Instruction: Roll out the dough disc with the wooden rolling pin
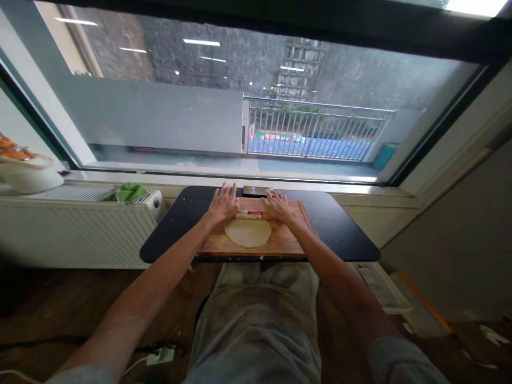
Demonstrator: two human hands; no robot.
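A flat, roundish sheet of dough (248, 233) lies on a wooden board (208, 244). Across its far edge sits a rolling pin (248, 215) with a red and white label in the middle. My left hand (224, 201) rests over the pin's left end, fingers stretched forward. Over the right end lies my right hand (278, 204), its fingers also spread and pointing away from me. Both palms press on the pin from above and hide its ends. Neither hand wraps round it.
The board is on a black table (340, 224) before a large window. At the table's back edge is a small dark flat object (256, 190). To the left, a white radiator (100, 229) carries a green cloth (130, 193). A power strip (160, 356) lies on the floor.
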